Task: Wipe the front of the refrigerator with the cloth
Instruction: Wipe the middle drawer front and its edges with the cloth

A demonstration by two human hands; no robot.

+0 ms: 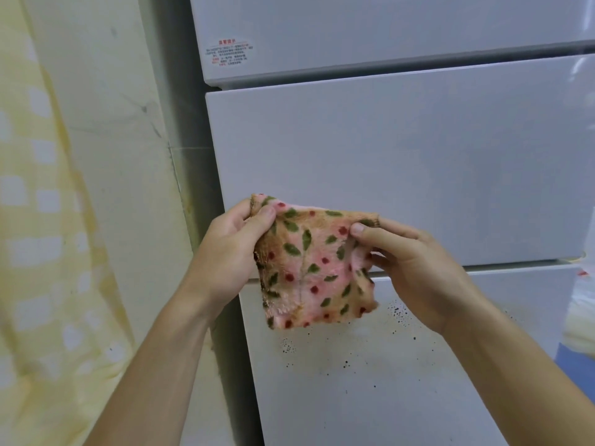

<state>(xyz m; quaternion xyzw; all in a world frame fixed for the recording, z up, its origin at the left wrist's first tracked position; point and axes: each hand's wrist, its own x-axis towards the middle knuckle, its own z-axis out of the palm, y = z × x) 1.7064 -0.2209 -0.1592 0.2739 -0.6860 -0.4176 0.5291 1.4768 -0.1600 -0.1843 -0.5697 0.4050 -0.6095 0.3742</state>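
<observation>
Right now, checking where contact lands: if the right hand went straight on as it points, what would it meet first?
The right hand points across at the cloth it pinches; beyond, probably the left hand, not the refrigerator, though depth is unclear.

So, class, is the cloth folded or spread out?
Spread out: the cloth hangs flat, top corners pinched by the left hand and right hand.
</observation>
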